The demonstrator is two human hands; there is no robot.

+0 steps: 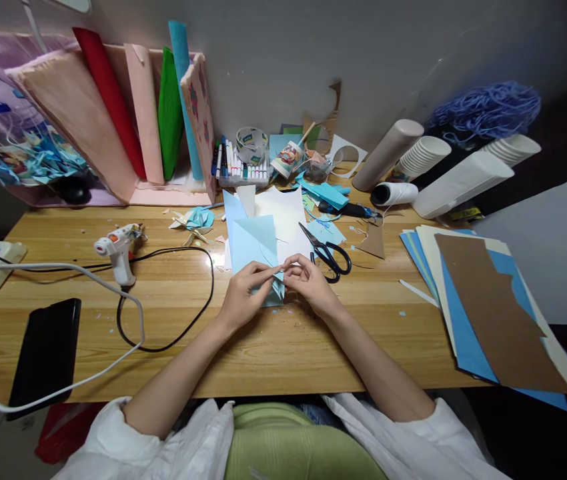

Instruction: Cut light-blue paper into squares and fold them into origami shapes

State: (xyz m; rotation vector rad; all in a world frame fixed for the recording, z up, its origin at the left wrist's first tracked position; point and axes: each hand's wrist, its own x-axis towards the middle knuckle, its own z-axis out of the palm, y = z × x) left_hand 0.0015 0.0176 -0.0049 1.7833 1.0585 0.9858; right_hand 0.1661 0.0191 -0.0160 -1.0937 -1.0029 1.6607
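Note:
Both hands meet over the middle of the desk, fingertips close together. My left hand (247,293) pinches a small folded piece of light blue paper (278,288). From the other side, my right hand (311,283) has its thumb and fingers closed on the same piece; part of it is hidden by the fingers. Beneath lies a light blue paper sheet (251,247), over a white sheet (288,213). Just right of my right hand rest black-handled scissors (331,257), blades slightly apart, pointing away from me.
A hot glue gun (119,253) with a looping black cord stands left, near a black phone (46,353). Markers (243,170), a tape roll (252,145) and paper scraps (326,193) sit at the back. Stacked paper cups (423,159) and a pile of card sheets (498,307) are right.

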